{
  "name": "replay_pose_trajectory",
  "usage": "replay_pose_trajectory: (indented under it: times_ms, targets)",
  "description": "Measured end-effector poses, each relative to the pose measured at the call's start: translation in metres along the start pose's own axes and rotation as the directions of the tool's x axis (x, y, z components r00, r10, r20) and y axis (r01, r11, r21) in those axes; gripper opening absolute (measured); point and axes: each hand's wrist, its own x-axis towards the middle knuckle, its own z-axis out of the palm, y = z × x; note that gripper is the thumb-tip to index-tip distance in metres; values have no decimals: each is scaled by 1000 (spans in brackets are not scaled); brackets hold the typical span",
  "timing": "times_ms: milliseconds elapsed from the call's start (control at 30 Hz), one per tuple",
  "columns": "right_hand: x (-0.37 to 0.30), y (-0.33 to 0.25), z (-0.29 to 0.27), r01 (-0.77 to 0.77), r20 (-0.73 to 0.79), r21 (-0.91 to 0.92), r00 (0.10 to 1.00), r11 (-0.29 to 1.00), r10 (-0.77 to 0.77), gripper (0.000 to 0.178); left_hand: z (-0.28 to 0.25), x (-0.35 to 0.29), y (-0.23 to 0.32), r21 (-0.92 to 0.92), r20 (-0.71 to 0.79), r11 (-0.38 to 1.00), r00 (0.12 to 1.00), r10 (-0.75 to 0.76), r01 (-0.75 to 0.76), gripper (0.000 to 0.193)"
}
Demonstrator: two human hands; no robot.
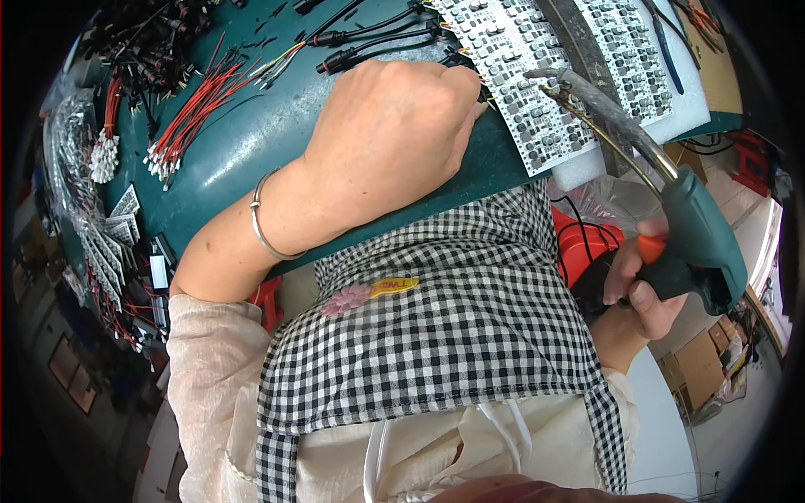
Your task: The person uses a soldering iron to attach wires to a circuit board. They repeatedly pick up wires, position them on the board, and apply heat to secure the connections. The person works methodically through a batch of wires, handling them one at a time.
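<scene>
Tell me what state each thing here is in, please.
Left hand: curled beside the board panel; its grip is hidden.
Right hand: closed around the soldering gun.
Soldering gun: held up, tip over the panel; powered or not, can't tell.
Board panel: lying flat, under a metal bar.
Red wires: loose, fanned out.
Black cables: lying on the table.
Bracelet: worn.

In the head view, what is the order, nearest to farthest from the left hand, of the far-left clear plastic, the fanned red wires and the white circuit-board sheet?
From the left hand:
1. White circuit-board sheet, close on its right.
2. Fanned red wires, to its left.
3. Clear plastic, farther left.
</scene>
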Motion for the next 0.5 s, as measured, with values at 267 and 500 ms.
replay_pose_trajectory:
  times_ms: [267, 500]
  targets:
    - [-7, -2, 4, 27, -56, -102, 998, 994, -33, 71, 1, 0, 1, 6, -6, 1000, 1000, 11, -11, 13]
    - [-12, -2, 7, 0, -101, -129, 995, 992, -13, 71, 1, 0, 0, 20, -17, 999, 999, 34, -33, 13]
